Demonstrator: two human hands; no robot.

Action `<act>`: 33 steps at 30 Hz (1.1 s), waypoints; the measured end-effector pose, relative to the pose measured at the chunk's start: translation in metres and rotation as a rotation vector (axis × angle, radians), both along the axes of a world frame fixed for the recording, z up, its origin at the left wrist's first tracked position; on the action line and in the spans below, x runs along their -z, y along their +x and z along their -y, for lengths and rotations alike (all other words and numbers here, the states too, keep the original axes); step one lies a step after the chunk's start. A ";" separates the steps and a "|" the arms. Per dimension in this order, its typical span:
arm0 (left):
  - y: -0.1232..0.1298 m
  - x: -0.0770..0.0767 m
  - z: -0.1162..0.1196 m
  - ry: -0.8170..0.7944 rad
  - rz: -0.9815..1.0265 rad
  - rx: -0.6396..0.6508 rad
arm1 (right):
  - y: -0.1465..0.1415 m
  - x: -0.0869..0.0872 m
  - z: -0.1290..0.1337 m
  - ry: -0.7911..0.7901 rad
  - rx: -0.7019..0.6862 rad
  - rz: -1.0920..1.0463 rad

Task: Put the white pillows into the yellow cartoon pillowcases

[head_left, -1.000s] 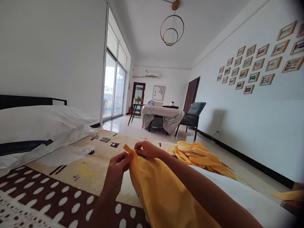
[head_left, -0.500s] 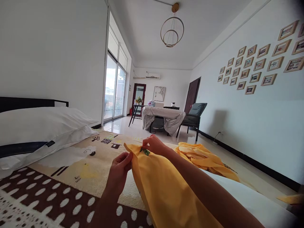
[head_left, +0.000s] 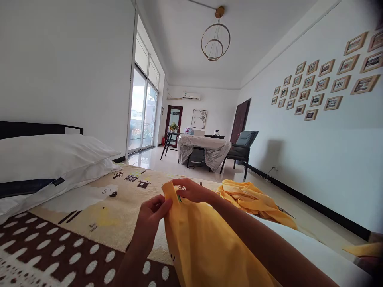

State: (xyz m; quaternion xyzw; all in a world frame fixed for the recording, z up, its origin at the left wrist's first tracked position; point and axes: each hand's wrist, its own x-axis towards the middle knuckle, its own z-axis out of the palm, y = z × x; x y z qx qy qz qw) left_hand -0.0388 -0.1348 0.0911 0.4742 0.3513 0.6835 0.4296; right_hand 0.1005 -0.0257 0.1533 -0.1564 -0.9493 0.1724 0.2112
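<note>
A yellow cloth (head_left: 206,239) rises from the lower edge of the view to both hands, its top end folded into a narrow flap. My left hand (head_left: 152,215) is closed on the cloth's left edge, thumb pressed over the fold. At the upper right of the same end, my right hand (head_left: 193,190) pinches the fabric, its fingertips partly behind the cloth. A bit of green print peeks out beside the right fingers. Under the hands lies a patterned blanket (head_left: 131,199) with a sheep and a brown dotted border.
White pillows (head_left: 60,155) lie at the left by a black headboard (head_left: 32,128). A crumpled yellow cloth heap (head_left: 251,199) rests on the bed's right side, near a white surface (head_left: 299,239). Beyond stand a covered table (head_left: 203,143) and a dark chair (head_left: 243,147).
The cloth's pointed corner is now a squarer folded flap. My left hand has shifted slightly right and its thumb covers the fold; the green print is mostly hidden. The view has turned slightly.
</note>
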 end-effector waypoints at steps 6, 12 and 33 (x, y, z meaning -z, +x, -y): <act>-0.002 -0.002 0.018 0.013 -0.391 -0.107 | -0.022 0.003 0.013 -0.087 -0.137 0.239; -0.011 -0.004 0.014 0.000 -0.268 -0.091 | -0.008 0.001 -0.002 0.072 0.088 0.111; -0.008 0.012 -0.019 -0.069 0.403 0.078 | -0.017 0.011 0.057 -0.052 0.295 -0.016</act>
